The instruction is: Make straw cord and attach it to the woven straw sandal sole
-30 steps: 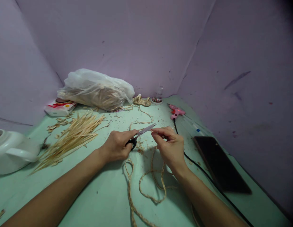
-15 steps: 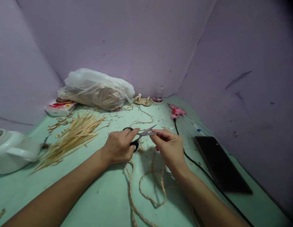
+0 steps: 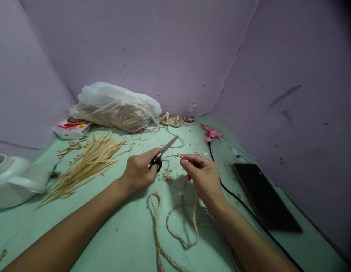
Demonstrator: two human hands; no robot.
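Note:
Black-handled scissors [image 3: 167, 145] are gripped in my left hand [image 3: 140, 170], their blades closed together and pointing up and to the right. My right hand [image 3: 202, 173] pinches the end of a thin braided straw cord [image 3: 195, 213] between thumb and fingers. From that hand the cord hangs down and lies in loose loops on the pale green table [image 3: 127, 234]. Small fibre trimmings [image 3: 167, 176] lie between my two hands.
Dry straw strips [image 3: 87, 162] spread at the left beside a white pitcher [image 3: 19, 181]. Behind are a plastic bag [image 3: 115, 107] and a small woven piece [image 3: 170, 120]. A pink glue gun [image 3: 211, 133], its black cord and a dark phone [image 3: 266, 196] lie right.
My left hand has drawn back left, taking the scissors away from the right fingertips. The blades, apart before, have come together. My right hand stays nearly still.

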